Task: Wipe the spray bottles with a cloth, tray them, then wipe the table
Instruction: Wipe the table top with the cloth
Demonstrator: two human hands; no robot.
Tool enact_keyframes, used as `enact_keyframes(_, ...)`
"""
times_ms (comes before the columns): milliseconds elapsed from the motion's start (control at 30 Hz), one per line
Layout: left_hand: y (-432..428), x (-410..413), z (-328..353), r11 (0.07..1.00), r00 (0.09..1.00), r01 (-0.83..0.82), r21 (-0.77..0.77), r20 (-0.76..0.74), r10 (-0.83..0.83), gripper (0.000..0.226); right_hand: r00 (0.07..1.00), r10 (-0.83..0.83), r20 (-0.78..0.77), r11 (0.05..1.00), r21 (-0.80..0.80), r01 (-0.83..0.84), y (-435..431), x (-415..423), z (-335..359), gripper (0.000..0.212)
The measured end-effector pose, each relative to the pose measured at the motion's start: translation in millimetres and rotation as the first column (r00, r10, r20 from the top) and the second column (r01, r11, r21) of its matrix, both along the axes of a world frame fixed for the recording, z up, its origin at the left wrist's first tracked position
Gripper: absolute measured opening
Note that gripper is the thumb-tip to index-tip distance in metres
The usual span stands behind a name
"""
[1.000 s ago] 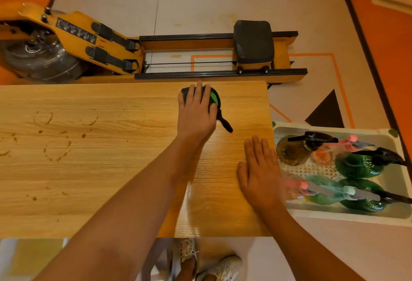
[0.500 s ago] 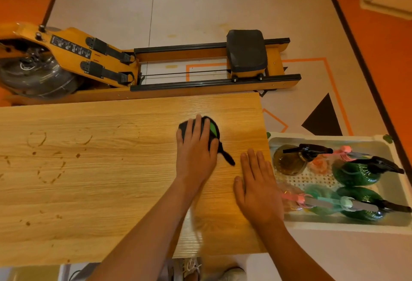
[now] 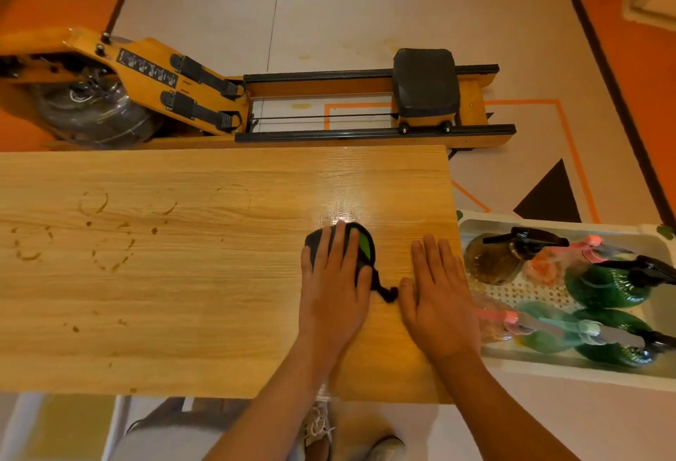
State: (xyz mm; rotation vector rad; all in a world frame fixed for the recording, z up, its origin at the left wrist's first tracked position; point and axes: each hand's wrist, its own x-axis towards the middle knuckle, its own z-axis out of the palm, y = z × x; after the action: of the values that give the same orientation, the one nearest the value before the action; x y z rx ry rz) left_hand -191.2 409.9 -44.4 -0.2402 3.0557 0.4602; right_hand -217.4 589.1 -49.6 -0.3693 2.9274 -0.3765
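We see the left hand (image 3: 336,288) flat on the dark cloth (image 3: 365,250), its grip open with fingers straight, pressing the cloth onto the bench (image 3: 183,296) near the right end. The right hand (image 3: 437,299) rests flat just beside it, its grip open and holding nothing. The spray bottles (image 3: 600,285) lie in the white tray (image 3: 570,374) to the right of the bench.

cloth (image 3: 363,245) mostly under left hand (image 3: 334,298), tray (image 3: 548,375) cut off at right edge
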Motion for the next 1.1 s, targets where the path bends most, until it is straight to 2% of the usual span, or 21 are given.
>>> enact_keyframes(100, 15.0, 80.4, -0.2, 1.000, 0.998, 0.004, -0.020, 0.066, -0.003, 0.060, 1.000, 0.002, 0.004, 1.000, -0.015, -0.002, -2.9, 1.3, 1.6, 0.063)
enact_keyframes(167, 17.1, 86.0, 0.1, 0.999, 0.996, 0.018, -0.030, 0.083, -0.015, 0.059, 1.000, 0.002, 0.000, 1.000, -0.022, -0.002, -3.0, -1.4, 1.8, 0.064)
enact_keyframes(400, -13.0, -38.2, 2.0, 0.998, 0.998, -0.047, 0.043, 0.047, 0.045, 0.060, 1.000, 0.008, -0.025, 0.999, -0.037, -0.009, -2.5, -2.7, 2.3, 0.065)
enact_keyframes(500, -19.3, -57.6, -0.5, 0.998, 0.998, -0.043, 0.041, 0.044, 0.041, 0.061, 1.000, 0.008, -0.022, 0.999, -0.034, -0.009, -1.4, -1.7, 2.4, 0.064)
enact_keyframes(567, -16.7, -37.0, -0.1, 0.999, 0.999, -0.035, 0.033, 0.039, 0.033, 0.060, 1.000, 0.008, -0.029, 0.999, -0.037, -0.009, -2.0, -0.8, 1.9, 0.064)
enact_keyframes(700, 0.7, 59.1, 5.3, 0.997, 0.997, -0.046, 0.058, 0.058, 0.043, 0.059, 1.000, -0.001, -0.018, 0.999, -0.044, 0.001, -2.6, -1.4, 3.8, 0.065)
enact_keyframes(800, 4.7, 117.7, 3.1, 1.000, 0.997, -0.012, -0.016, 0.077, 0.013, 0.058, 1.000, 0.002, -0.006, 0.999, -0.049, -0.003, -3.1, 0.5, 5.2, 0.065)
enact_keyframes(1100, 0.5, 119.9, 0.0, 0.991, 0.996, 0.063, -0.119, 0.074, -0.054, 0.059, 1.000, 0.003, 0.005, 1.000, -0.031, -0.003, -1.9, 0.0, 6.3, 0.064)
